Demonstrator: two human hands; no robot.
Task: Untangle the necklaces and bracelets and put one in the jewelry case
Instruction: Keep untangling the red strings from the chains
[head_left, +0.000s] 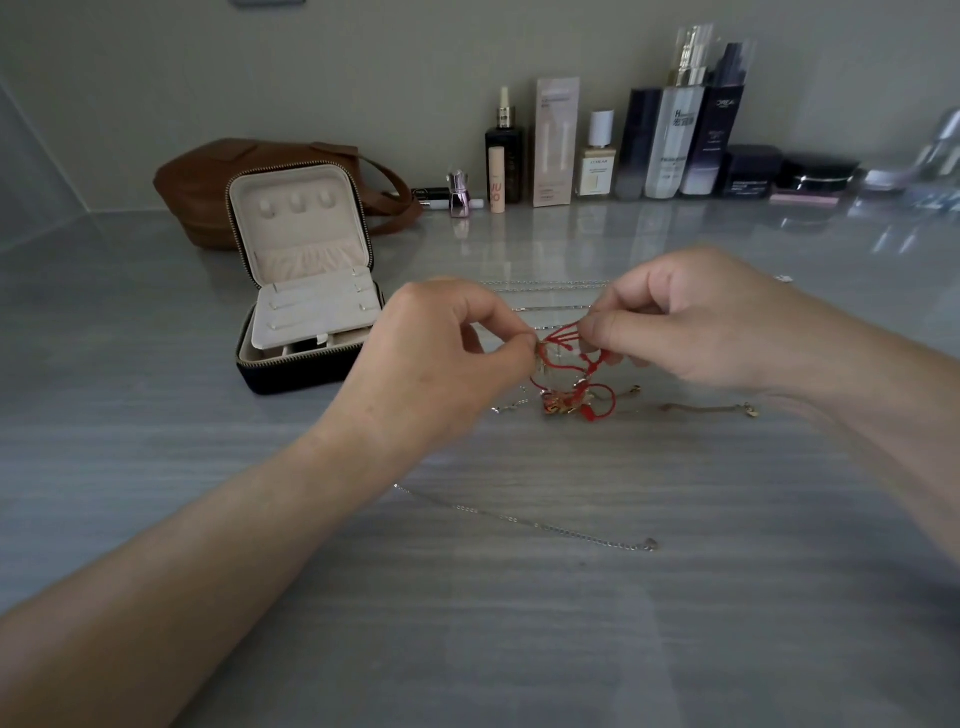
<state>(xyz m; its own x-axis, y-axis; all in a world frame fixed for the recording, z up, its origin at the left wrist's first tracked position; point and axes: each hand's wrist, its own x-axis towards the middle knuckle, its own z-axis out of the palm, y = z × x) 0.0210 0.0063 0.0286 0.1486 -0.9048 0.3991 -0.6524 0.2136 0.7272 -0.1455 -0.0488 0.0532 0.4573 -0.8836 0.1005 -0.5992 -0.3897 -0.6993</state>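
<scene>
My left hand and my right hand both pinch a tangle of red cord bracelets, lifted slightly off the grey table. Its lower loops and a gold charm hang down to the tabletop. A thin gold chain lies just right of the charm. Silver chains lie stretched out behind my hands. Another silver chain lies nearer to me. The jewelry case stands with its lid up, left of my left hand, its beige lining showing.
A brown leather bag sits behind the case. A row of cosmetic bottles and jars lines the wall at the back right. The grey table stretches toward me.
</scene>
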